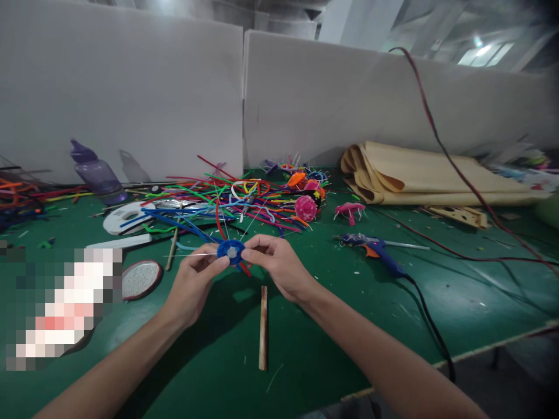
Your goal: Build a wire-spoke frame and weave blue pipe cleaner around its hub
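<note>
Between my two hands, above the green table, is a small blue disc coiled from pipe cleaner (223, 251), with a whitish translucent blob at its centre. Thin pale wires stick out from it to the left and upward. My left hand (198, 273) pinches its left edge between thumb and fingers. From the other side, my right hand (273, 262) grips the right edge the same way. Just behind and below the disc shows a red pipe cleaner (219, 218); whether it is attached is unclear. A flat wooden stick (263, 329) lies on the table below my hands.
Loose coloured pipe cleaners (205, 201) pile up behind my hands, beside pink pipe-cleaner pieces (305, 208). A blue glue gun (384, 256) with a trailing cord lies right. Left are a purple bottle (96, 171), a white spool (111, 221) and a round dish (142, 279). Brown paper (414, 174) lies behind.
</note>
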Available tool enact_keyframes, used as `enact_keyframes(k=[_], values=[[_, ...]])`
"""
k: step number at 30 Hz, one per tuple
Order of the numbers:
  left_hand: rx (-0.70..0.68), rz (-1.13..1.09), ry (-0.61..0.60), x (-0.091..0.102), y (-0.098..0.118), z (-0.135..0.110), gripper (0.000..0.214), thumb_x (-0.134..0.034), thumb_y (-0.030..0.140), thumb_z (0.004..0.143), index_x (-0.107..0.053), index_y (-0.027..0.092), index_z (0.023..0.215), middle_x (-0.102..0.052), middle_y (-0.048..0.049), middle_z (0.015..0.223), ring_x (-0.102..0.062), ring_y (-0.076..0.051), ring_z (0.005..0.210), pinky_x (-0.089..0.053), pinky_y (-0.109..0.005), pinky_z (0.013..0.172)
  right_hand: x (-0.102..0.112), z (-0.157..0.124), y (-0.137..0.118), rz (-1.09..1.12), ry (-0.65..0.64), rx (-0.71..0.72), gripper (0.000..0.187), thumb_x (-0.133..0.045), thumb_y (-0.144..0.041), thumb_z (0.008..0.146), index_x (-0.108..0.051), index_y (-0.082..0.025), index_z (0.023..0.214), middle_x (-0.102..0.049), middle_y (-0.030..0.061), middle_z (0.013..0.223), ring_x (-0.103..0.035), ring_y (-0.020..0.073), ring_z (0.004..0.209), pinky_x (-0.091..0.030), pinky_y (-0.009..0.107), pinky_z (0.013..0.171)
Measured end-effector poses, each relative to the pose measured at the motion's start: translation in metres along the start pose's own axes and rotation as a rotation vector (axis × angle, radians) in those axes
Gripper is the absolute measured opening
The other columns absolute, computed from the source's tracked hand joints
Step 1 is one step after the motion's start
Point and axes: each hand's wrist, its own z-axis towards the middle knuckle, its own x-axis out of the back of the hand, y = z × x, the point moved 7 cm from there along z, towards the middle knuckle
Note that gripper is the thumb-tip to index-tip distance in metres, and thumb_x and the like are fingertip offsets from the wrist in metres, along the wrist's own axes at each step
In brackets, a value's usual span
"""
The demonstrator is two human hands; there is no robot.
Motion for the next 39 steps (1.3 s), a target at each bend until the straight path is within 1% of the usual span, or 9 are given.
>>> enact_keyframes(k=[4, 8, 16, 22, 26, 30, 33, 36, 39], values=[[0.007, 0.038, -0.013, 0.003, 0.001, 0.001, 0.009, -0.070, 0.025, 0.066, -0.068, 0.019, 0.073, -0.064, -0.0018, 0.080, -0.056, -0.015, 0.078, -0.044, -0.027, 0.075, 0.001, 0.000, -0.001, -0.026, 0.002, 0.000, 0.012, -0.069, -0.026, 0.063, -0.062, -0.016, 0.068, -0.057, -0.0029, 0.064, -0.050, 0.0079, 0.058, -0.040, 0.022, 0.058], [0.009, -0.010, -0.041, 0.004, 0.004, 0.002, 0.006, -0.068, 0.022, 0.069, -0.068, 0.019, 0.074, -0.065, -0.0017, 0.081, -0.057, -0.015, 0.081, -0.044, -0.027, 0.079, 0.005, 0.000, -0.004, -0.027, 0.046, 0.020, 0.013, -0.069, -0.025, 0.062, -0.062, -0.017, 0.069, -0.056, -0.0036, 0.065, -0.049, 0.0076, 0.058, -0.040, 0.023, 0.058], [0.021, -0.003, -0.067, -0.001, 0.004, 0.001, 0.006, -0.068, 0.018, 0.070, -0.063, 0.017, 0.066, -0.060, 0.0012, 0.075, -0.056, -0.011, 0.071, -0.045, -0.023, 0.069, 0.003, 0.000, -0.003, -0.068, 0.010, 0.016, 0.013, -0.070, -0.026, 0.063, -0.062, -0.016, 0.065, -0.056, -0.0028, 0.063, -0.048, 0.0078, 0.056, -0.040, 0.022, 0.055], [0.045, 0.044, -0.074, -0.002, 0.004, 0.000, 0.006, -0.067, 0.020, 0.071, -0.063, 0.018, 0.066, -0.060, 0.0017, 0.074, -0.056, -0.010, 0.070, -0.044, -0.021, 0.069, -0.001, 0.001, 0.001, -0.068, -0.031, -0.004, 0.011, -0.068, -0.025, 0.064, -0.062, -0.016, 0.069, -0.057, -0.0022, 0.064, -0.049, 0.0086, 0.055, -0.040, 0.023, 0.052], [0.044, 0.016, -0.057, 0.000, 0.004, 0.000, 0.012, -0.067, 0.019, 0.071, -0.060, 0.017, 0.061, -0.058, 0.0027, 0.071, -0.053, -0.009, 0.070, -0.041, -0.018, 0.067, -0.004, -0.001, -0.004, -0.164, -0.078, 0.013, 0.010, -0.066, -0.023, 0.066, -0.061, -0.016, 0.071, -0.056, -0.0023, 0.066, -0.050, 0.0082, 0.055, -0.041, 0.023, 0.053], [0.052, -0.018, -0.042, 0.001, 0.003, 0.000, 0.013, -0.067, 0.020, 0.072, -0.060, 0.017, 0.061, -0.057, 0.0035, 0.068, -0.051, -0.008, 0.068, -0.040, -0.018, 0.068, -0.005, -0.003, -0.007, -0.317, -0.121, 0.054, 0.010, -0.066, -0.022, 0.066, -0.061, -0.015, 0.071, -0.056, -0.0015, 0.069, -0.051, 0.0091, 0.062, -0.041, 0.022, 0.059], [0.063, -0.016, -0.049, 0.000, 0.002, -0.001, 0.013, -0.066, 0.020, 0.072, -0.060, 0.017, 0.062, -0.057, 0.0033, 0.065, -0.052, -0.008, 0.067, -0.041, -0.018, 0.068, -0.006, -0.002, -0.005, -0.333, -0.130, 0.076, 0.009, -0.064, -0.023, 0.068, -0.060, -0.015, 0.070, -0.057, -0.0010, 0.070, -0.052, 0.0101, 0.066, -0.042, 0.023, 0.063], [0.087, -0.018, -0.062, -0.002, 0.002, -0.002, 0.012, -0.066, 0.021, 0.073, -0.060, 0.016, 0.063, -0.056, 0.0032, 0.065, -0.051, -0.007, 0.061, -0.041, -0.018, 0.059, -0.007, -0.002, -0.003, -0.305, -0.112, 0.070, 0.009, -0.064, -0.023, 0.068, -0.059, -0.016, 0.070, -0.057, -0.0011, 0.068, -0.052, 0.0108, 0.066, -0.042, 0.025, 0.063], [0.112, -0.042, -0.081, -0.003, 0.001, -0.002, 0.012, -0.065, 0.022, 0.074, -0.060, 0.016, 0.065, -0.054, 0.0036, 0.063, -0.047, -0.005, 0.051, -0.035, -0.016, 0.045, -0.007, -0.003, -0.002, -0.277, -0.074, 0.045, 0.007, -0.063, -0.021, 0.068, -0.058, -0.016, 0.069, -0.056, -0.0018, 0.065, -0.051, 0.0096, 0.060, -0.041, 0.024, 0.060]])
